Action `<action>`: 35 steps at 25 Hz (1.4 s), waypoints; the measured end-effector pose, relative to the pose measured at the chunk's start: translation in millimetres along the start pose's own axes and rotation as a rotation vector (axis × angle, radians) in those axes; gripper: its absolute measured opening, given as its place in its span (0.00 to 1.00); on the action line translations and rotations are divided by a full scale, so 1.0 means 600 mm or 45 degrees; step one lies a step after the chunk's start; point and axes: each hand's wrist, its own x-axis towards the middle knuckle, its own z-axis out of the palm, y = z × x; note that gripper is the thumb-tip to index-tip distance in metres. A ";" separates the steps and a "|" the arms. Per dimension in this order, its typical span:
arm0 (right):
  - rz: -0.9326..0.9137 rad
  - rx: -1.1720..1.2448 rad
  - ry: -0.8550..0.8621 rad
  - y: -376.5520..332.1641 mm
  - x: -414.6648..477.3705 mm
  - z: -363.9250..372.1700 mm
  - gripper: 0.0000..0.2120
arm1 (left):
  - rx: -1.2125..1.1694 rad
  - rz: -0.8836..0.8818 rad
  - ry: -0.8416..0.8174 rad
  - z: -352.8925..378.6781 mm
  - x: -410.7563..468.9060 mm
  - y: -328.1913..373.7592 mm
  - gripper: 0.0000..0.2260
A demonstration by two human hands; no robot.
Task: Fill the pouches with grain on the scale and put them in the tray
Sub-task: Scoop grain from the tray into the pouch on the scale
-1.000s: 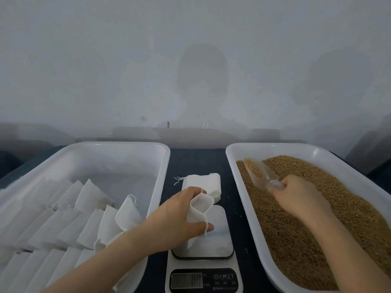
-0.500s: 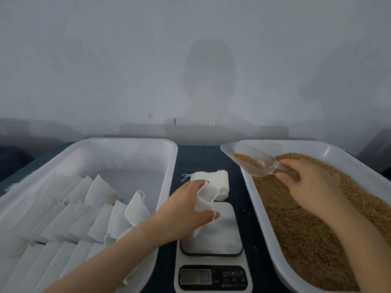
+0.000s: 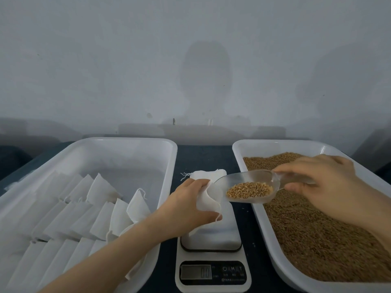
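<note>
Left grip (image 3: 184,210) pinching a pouch (image 3: 206,200) open over the scale (image 3: 211,237), I hold my right grip (image 3: 325,185), closed round a clear scoop (image 3: 256,176) of grain (image 3: 249,190), above the scale's right edge so the pour can be weighed, with the tray (image 3: 127,141) of pouches left of the scale.

A plain, pale grey wall (image 3: 84,60) stands directly behind a dark tabletop (image 3: 203,157), and soft, diffuse shadows fall across the wall's surface.

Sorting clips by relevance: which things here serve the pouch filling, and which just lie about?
In use: left hand, pouch, right hand, scoop, grain tray, scale, tray of pouches.
Lying about: spare pouch stack behind the scale, dark table.
</note>
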 end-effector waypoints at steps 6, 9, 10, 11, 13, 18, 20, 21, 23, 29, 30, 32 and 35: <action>-0.091 -0.256 -0.041 -0.027 0.009 -0.010 0.13 | 0.065 0.044 -0.050 0.003 0.000 -0.003 0.36; -0.109 -0.355 -0.035 -0.039 0.016 -0.022 0.13 | -0.015 0.041 -0.049 0.000 -0.001 -0.001 0.36; -0.114 -0.362 -0.041 -0.043 0.018 -0.026 0.13 | -0.032 0.039 -0.046 -0.001 -0.002 0.000 0.36; -0.116 -0.359 -0.051 -0.047 0.020 -0.030 0.14 | -0.040 0.040 -0.044 -0.001 -0.003 0.001 0.35; -0.122 -0.372 -0.073 -0.053 0.023 -0.036 0.15 | -0.046 0.044 -0.045 -0.001 -0.005 0.003 0.35; -0.155 -0.438 -0.083 -0.063 0.028 -0.047 0.14 | -0.030 0.035 -0.070 -0.003 -0.002 0.007 0.33; -0.169 -0.481 -0.093 -0.070 0.032 -0.055 0.14 | 0.073 0.034 -0.056 -0.002 0.001 0.009 0.32; -0.185 -0.522 -0.086 -0.075 0.035 -0.058 0.13 | 0.141 0.028 -0.037 -0.001 0.002 0.012 0.32; -0.252 -0.660 -0.042 -0.089 0.040 -0.068 0.12 | 0.195 0.001 -0.008 0.002 0.007 0.021 0.32; -0.481 -1.014 0.105 -0.149 0.053 -0.073 0.17 | -0.141 -0.069 0.035 0.012 0.013 0.028 0.19; -0.501 -1.019 0.098 -0.160 0.052 -0.067 0.18 | -0.160 -0.103 0.020 0.014 0.010 0.026 0.18; -0.532 -1.009 0.099 -0.180 0.049 -0.053 0.20 | -0.125 -0.158 -0.020 0.017 0.007 0.020 0.17; -0.541 -1.016 0.166 -0.191 0.041 -0.045 0.22 | -0.107 -0.213 -0.045 0.015 0.004 0.016 0.17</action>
